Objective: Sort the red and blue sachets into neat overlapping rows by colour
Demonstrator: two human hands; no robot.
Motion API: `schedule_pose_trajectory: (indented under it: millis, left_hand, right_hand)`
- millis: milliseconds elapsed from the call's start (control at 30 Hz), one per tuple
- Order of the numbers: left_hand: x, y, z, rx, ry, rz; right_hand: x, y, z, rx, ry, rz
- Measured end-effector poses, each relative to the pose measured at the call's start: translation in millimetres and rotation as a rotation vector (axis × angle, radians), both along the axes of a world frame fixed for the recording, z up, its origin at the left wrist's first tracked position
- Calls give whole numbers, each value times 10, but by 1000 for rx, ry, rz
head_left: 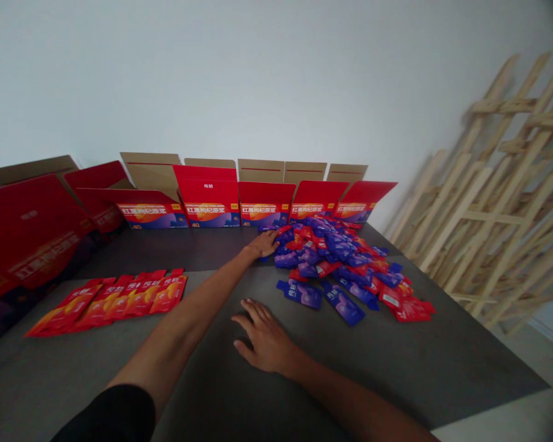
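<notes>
At pouches (341, 245), left hand (264, 244) forward

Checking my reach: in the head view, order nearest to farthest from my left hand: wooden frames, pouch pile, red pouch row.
1. Pouch pile: at your left hand.
2. Red pouch row: leftward.
3. Wooden frames: far right.

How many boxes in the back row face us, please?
5, left to right: first box, second box, third box, fourth box and fifth box, the last two partly behind pouches. More may be hidden.
</notes>
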State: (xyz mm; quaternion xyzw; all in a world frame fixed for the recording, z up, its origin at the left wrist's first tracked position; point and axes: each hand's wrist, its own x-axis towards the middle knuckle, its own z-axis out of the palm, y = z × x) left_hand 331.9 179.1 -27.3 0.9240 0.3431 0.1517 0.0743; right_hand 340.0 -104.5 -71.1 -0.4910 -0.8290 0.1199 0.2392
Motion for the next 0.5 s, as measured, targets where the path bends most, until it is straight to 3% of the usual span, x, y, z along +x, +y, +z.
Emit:
schedule_pose_trajectory:
  millis: [300, 500]
  left_hand:
    - [-259, -413, 10, 67, 69, 68]
    - [-522, -623, -63, 60, 112, 117]
  right_hand:
    - [4, 6, 18, -12, 6, 5]
    - [4, 18, -11, -12, 7, 5]
